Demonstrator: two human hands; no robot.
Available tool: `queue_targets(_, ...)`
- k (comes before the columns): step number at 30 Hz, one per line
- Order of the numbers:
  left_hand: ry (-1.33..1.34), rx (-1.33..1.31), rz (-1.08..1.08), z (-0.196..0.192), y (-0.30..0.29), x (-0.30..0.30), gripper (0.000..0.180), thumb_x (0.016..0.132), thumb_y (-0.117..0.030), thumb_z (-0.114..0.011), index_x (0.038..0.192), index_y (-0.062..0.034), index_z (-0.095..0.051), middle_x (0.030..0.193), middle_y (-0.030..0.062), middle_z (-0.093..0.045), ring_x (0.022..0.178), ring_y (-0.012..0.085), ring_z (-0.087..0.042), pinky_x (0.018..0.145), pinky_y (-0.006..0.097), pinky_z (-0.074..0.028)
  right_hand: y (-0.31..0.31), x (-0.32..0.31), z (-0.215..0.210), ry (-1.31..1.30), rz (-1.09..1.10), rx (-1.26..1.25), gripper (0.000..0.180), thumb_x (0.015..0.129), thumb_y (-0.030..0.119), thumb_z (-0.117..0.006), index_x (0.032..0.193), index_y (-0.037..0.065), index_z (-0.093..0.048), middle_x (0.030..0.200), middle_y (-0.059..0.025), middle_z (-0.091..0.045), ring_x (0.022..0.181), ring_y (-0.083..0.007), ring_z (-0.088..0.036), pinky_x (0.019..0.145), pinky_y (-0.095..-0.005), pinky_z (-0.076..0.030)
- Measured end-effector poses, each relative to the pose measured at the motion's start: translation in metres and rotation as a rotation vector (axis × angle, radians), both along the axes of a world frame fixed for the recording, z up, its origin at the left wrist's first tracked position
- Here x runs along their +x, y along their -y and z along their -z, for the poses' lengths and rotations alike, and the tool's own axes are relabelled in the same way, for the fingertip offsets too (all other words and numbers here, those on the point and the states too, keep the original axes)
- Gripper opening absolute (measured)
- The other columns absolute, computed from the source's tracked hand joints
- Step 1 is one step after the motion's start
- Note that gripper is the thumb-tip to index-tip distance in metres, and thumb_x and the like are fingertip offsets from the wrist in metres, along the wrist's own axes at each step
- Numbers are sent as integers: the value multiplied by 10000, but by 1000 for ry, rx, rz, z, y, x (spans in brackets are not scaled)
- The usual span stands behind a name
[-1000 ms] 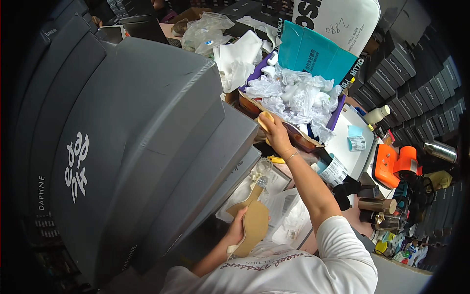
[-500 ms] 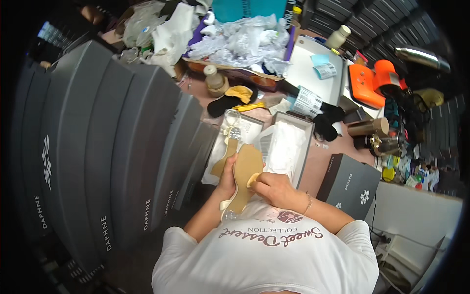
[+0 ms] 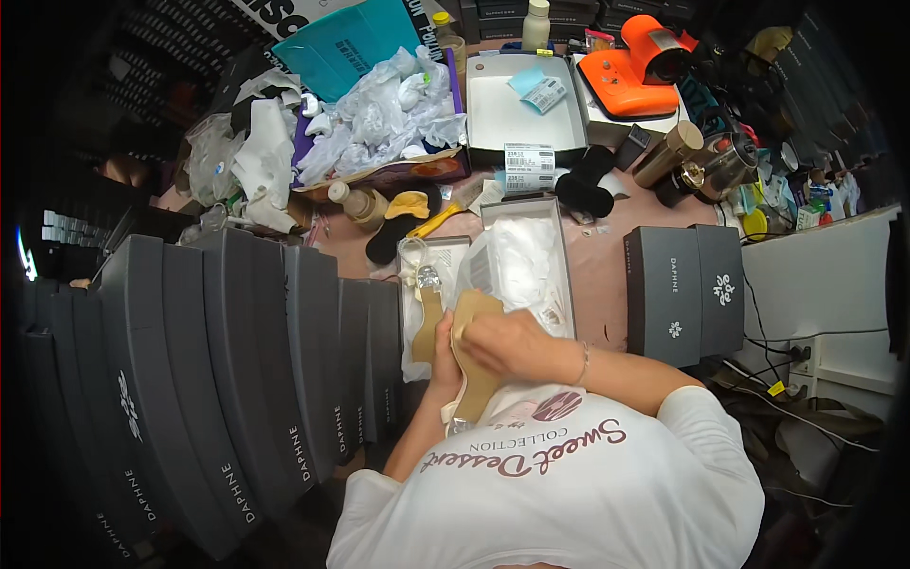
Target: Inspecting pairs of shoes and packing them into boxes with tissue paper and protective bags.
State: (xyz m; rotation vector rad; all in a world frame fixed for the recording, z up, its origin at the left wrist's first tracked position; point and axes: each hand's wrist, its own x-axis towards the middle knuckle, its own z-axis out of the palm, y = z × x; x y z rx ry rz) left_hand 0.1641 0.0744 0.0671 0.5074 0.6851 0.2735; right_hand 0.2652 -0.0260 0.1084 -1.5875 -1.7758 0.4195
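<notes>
Item: shoe, tan sole upward, before the wearer's white shirt, near the open box.

Left hand: wrapped on the shoe's left edge, sole its main support. Hazard: a one-sided hold; a hard push from the right could twist the shoe loose.

Right hand: fingers curled against the sole, close by the left; blurred from where I stand, so I cannot tell whether anything is pinched there. Hazard: uneven pressure could scuff or mark the sole.

Second shoe: sole up over the tray, just beside the left hand; contact unclear. Hazard: a slipped shoe could knock it.

Paper: white, loose, in the box. Hazard: a stray wrist could crumple it.

Stack: dark boxes, left side. Hazard: a swung left elbow could topple some.
</notes>
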Motion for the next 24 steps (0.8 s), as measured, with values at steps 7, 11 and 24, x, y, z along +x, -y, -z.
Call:
queue_targets(7,-79,-40,-22,-2,-2,-5,574,966,-484,-327,1346,-68,-438,1261,99,-542,1134,201,-534,970,325,-417,-44,25,5,2,179,94,97,851,147,-572,833,71,-515,699,-80,-540,652,-294,-602,512,-405,-471)
queue_targets(11,64,-151,-62,-16,-5,4,629,968,-551,-307,1323,-52,-449,1245,100,-545,1124,197,-536,962,324,-423,-31,7,-1,111,31,107,70,860,141,-554,845,77,-530,710,-80,-549,641,-294,-598,518,-393,-478)
queue_targets(24,184,16,146,4,-15,-3,643,870,-514,-412,1336,-71,-442,1228,152,-552,1046,247,-591,895,357,-479,5,16,5,-58,206,187,119,796,118,-626,794,108,-508,667,-45,-499,556,-230,-576,443,-345,-457)
